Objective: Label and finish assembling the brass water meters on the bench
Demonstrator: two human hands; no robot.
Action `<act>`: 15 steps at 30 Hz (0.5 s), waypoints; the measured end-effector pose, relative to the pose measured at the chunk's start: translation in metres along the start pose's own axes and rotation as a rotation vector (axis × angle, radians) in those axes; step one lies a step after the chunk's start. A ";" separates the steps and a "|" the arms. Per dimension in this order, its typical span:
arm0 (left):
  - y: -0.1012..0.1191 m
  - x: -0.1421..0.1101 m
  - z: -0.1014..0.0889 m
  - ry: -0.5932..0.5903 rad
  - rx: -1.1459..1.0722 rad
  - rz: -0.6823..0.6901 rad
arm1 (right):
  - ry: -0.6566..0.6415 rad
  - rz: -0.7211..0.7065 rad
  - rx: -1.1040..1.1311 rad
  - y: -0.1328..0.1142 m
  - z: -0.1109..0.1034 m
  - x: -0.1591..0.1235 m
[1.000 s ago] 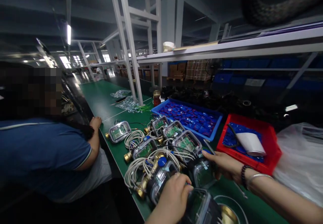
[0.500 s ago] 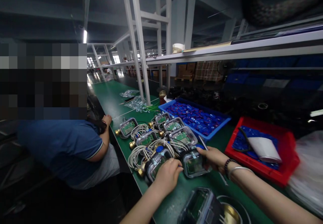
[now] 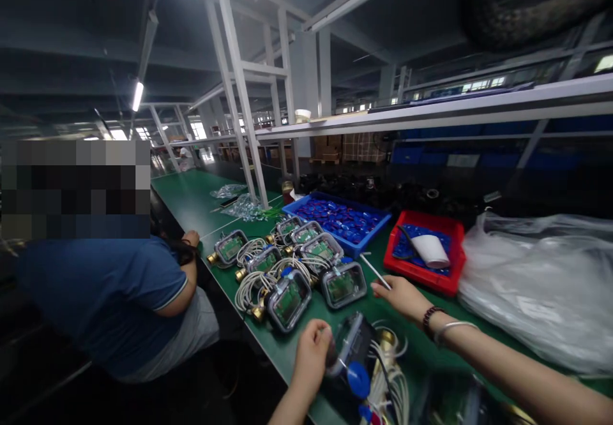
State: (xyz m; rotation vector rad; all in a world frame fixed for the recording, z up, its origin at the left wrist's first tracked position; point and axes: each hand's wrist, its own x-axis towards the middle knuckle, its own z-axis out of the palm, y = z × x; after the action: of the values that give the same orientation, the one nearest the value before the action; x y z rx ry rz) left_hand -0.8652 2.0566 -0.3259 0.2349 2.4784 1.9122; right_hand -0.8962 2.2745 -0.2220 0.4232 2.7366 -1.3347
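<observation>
Two hands are spread apart over the green bench (image 3: 182, 195). At lower centre, the left hand (image 3: 311, 356) curls thumb and fingertips together beside a tilted unit (image 3: 353, 343); whether it touches the case or pinches something small, I cannot tell. Right of centre, the right hand (image 3: 401, 295) grips a thin metal rod (image 3: 377, 272) near one end, leaving the other end free and aimed up and left, probably for reach.

Several clear-fronted units (image 3: 288, 300) crowd the centre, windows mostly facing the camera, perhaps so their green boards can be seen; pale cables (image 3: 253, 288) lie coiled among them. Behind, a blue tray (image 3: 355, 249) of blue discs and a red bin (image 3: 456, 273) holding a white cup (image 3: 431, 251) seem set within reach. A plastic bag (image 3: 531, 297) slumps at the right.

The shelf (image 3: 431, 110) crosses the upper right. At left sits a co-worker (image 3: 110, 297) in blue; the dim hall recedes beyond.
</observation>
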 end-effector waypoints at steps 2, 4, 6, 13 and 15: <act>-0.002 -0.006 0.004 0.037 -0.062 -0.040 | 0.014 -0.012 0.042 0.001 -0.014 -0.022; -0.002 -0.012 0.007 0.072 -0.094 -0.065 | 0.032 0.012 0.104 -0.002 -0.028 -0.048; 0.001 -0.018 0.007 0.098 -0.094 -0.065 | 0.051 0.051 0.187 -0.005 -0.041 -0.077; 0.040 -0.057 -0.007 0.155 0.113 0.177 | -0.010 0.118 0.551 0.008 -0.059 -0.203; 0.052 -0.067 -0.005 0.101 0.197 0.275 | -0.054 0.197 0.598 0.027 -0.052 -0.232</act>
State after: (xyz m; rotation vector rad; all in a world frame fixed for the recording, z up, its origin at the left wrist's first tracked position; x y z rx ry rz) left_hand -0.7932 2.0570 -0.2806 0.5188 2.8343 1.8050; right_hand -0.6629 2.2811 -0.1687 0.6528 2.1337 -2.0448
